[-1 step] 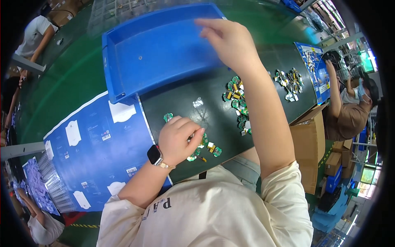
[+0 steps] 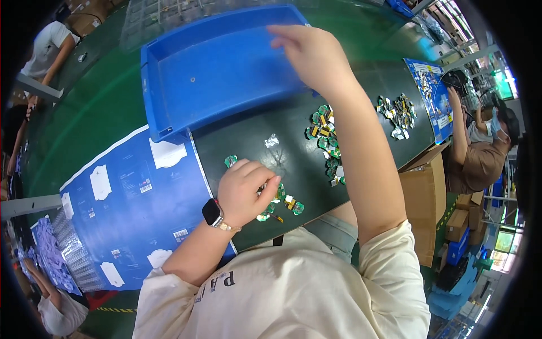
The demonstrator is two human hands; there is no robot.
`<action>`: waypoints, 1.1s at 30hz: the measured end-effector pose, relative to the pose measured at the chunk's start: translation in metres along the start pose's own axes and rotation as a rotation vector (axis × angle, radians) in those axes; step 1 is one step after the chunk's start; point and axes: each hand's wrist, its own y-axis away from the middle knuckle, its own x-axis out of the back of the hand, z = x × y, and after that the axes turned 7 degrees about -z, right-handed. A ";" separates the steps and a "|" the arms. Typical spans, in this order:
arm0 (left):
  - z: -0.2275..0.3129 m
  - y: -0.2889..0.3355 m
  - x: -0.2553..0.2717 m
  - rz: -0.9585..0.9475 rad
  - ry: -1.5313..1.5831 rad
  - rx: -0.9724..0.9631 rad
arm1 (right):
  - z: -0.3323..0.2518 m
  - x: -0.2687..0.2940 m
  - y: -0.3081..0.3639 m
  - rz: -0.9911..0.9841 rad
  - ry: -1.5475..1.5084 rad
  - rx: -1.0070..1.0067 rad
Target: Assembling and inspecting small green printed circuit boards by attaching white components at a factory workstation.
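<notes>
My right hand (image 2: 317, 61) is over the far right part of a blue plastic tray (image 2: 226, 73). Its index finger and thumb point left, slightly apart, and I see nothing between them; the fingertips are a little blurred. Near the table's front edge, my left hand (image 2: 244, 191) is closed, fingers curled and thumb against them, and whatever it may hold is hidden. Around and partly under it lie small green circuit boards (image 2: 293, 205) with yellow and white parts. A bigger heap of such boards (image 2: 323, 131) lies left of my right forearm, which covers part of it.
A blue printed sheet (image 2: 135, 209) with white cut-outs covers the table at left. A small clear plastic piece (image 2: 271, 140) lies in the middle. Another heap of small parts (image 2: 400, 113) sits at right, beside an open cardboard box (image 2: 420, 203). Co-workers are at both sides.
My right hand's fingers have shifted very slightly over the tray. My left hand and the boards are unchanged.
</notes>
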 end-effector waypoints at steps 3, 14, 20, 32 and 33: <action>-0.001 0.000 0.000 -0.001 0.010 -0.013 | 0.006 -0.002 -0.011 -0.098 0.488 0.103; 0.009 0.000 0.001 -0.139 -0.015 -0.004 | -0.028 0.056 0.011 -0.251 -0.140 -0.406; 0.008 0.014 -0.015 -0.522 -0.094 -0.227 | 0.011 0.033 0.090 0.456 0.052 0.037; 0.021 0.002 0.004 -0.548 -0.409 0.174 | 0.062 0.005 0.160 0.045 0.292 -0.145; 0.021 0.003 0.003 -0.548 -0.411 0.173 | 0.060 0.005 0.159 0.082 0.268 -0.217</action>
